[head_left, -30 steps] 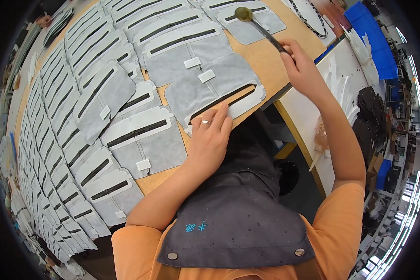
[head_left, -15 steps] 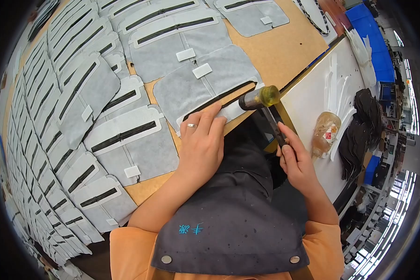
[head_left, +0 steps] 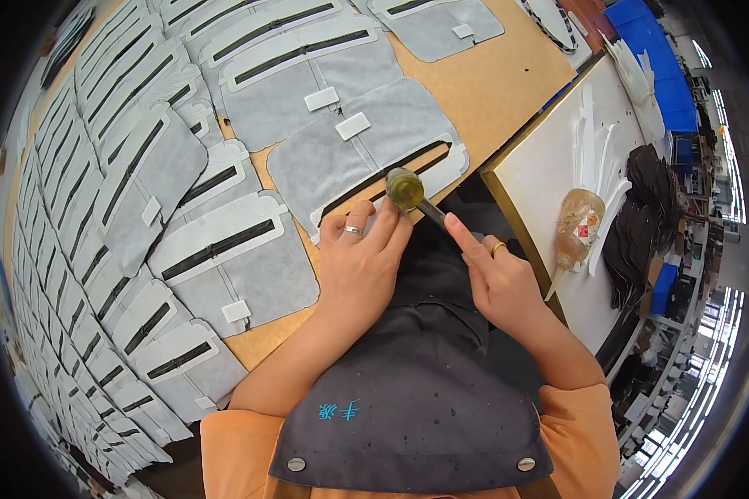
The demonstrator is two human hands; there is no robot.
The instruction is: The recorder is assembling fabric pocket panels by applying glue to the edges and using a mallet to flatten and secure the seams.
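Right fingers (head_left: 464, 236) clamp the hammer (head_left: 405, 188) — its head just beside the left fingers (head_left: 383, 224), which lie slightly apart over the grey panel (head_left: 383, 140). From here I judge it's tapping the edge flat; next calls for keeping them clear. Against the earlier frame, the head sits nearer the left fingers.

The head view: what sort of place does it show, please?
Probably a workshop or small factory: many flat grey panels with black strips lie on the tan tabletop, the right hand holds a hammer with a round yellow-green head, and a translucent amber bottle lies on the white side table.
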